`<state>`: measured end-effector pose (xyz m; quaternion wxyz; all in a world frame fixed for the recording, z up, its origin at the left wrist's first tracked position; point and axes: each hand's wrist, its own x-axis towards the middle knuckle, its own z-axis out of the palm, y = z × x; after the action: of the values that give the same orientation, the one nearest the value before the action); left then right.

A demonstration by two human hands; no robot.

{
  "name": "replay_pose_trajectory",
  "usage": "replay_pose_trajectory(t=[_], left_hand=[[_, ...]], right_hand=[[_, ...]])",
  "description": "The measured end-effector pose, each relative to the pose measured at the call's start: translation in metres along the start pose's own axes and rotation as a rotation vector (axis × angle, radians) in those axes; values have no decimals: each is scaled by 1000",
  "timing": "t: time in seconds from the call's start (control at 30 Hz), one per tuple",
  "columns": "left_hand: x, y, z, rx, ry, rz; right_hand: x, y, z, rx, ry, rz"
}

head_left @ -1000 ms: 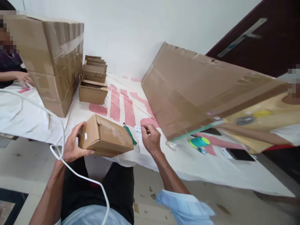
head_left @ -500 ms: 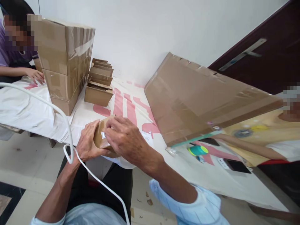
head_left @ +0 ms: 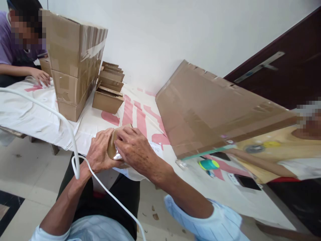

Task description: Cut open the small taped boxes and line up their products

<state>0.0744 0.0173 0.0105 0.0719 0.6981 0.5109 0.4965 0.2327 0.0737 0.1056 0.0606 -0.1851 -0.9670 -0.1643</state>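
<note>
A small brown cardboard box (head_left: pixel 111 146) is held over the near edge of the cloth-covered table. Around its left side my left hand (head_left: pixel 99 152) is closed, thumb along the near edge. My right hand (head_left: pixel 136 147) lies over the box's right part, fingers curled and pressed against its upper face. Shiny clear tape shows beside the right fingertips. Most of the box's right part is hidden under this hand, and whether the fingers also pinch something small cannot be seen.
Taped cartons (head_left: pixel 66 85) stand stacked at left, beside a row of open cardboard boxes (head_left: pixel 107 100). A large cardboard sheet (head_left: pixel 213 113) leans at right. A white cable (head_left: pixel 67 125) crosses before my left arm. A tape roll (head_left: pixel 208 164) and phone (head_left: pixel 247 181) lie right. Two people sit nearby.
My hands and the box appear slightly farther right as the view shifts. A white label seen on the box earlier is now mostly covered by my right fingers, with shiny tape showing below.
</note>
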Motion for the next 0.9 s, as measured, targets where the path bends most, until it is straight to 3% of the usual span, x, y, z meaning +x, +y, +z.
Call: replay_pose_trajectory(t=[0.37,0.53,0.67,0.9], left_hand=[[-1,1,-5,7,-47,-104],[-5,-7,-4,8,-39,-87],[-2,-1,-5,-3,-36,-69],[2,7,-7,3,-42,-73]], right_hand=[[-5,0,2,22,48,-34],[-8,-5,6,73,80,-5],[-9,-7,7,57,110,54],[-12,-4,4,66,108,17]])
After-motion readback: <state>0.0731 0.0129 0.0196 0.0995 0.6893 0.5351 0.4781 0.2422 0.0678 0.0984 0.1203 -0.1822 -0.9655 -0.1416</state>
